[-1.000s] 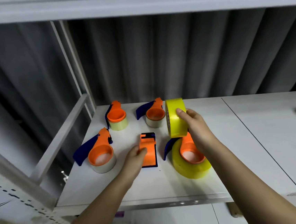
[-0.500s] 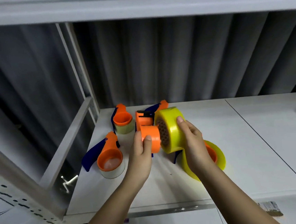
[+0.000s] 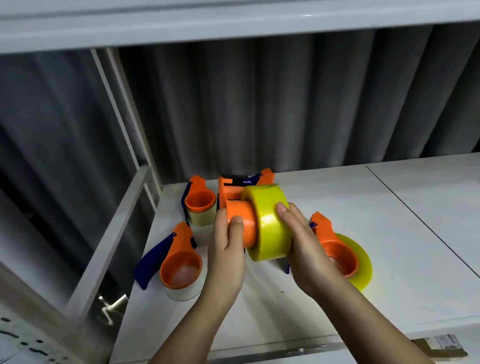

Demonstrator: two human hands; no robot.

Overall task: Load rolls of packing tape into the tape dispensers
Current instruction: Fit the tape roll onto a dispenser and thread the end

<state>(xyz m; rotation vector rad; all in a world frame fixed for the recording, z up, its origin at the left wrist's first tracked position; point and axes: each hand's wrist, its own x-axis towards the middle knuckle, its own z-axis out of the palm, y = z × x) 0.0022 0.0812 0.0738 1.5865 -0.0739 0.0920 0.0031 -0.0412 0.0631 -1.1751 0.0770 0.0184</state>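
Note:
My left hand grips an orange tape dispenser by its round hub, held up above the white table. My right hand holds a yellow tape roll, its fingers curled round the rim. The roll sits partly over the orange hub. Behind my right hand lies another orange dispenser with a yellow roll on it. Two more loaded dispensers stand at the left: one with a blue handle near me, one further back.
A fourth dispenser peeks out behind the held one at the back. A white metal rail slants along the table's left side. A grey corrugated wall stands behind, and a white shelf hangs overhead. A table seam runs on the right.
My left hand lifted the dispenser off the table. My right hand brought the yellow roll to it and slid it onto the orange hub.

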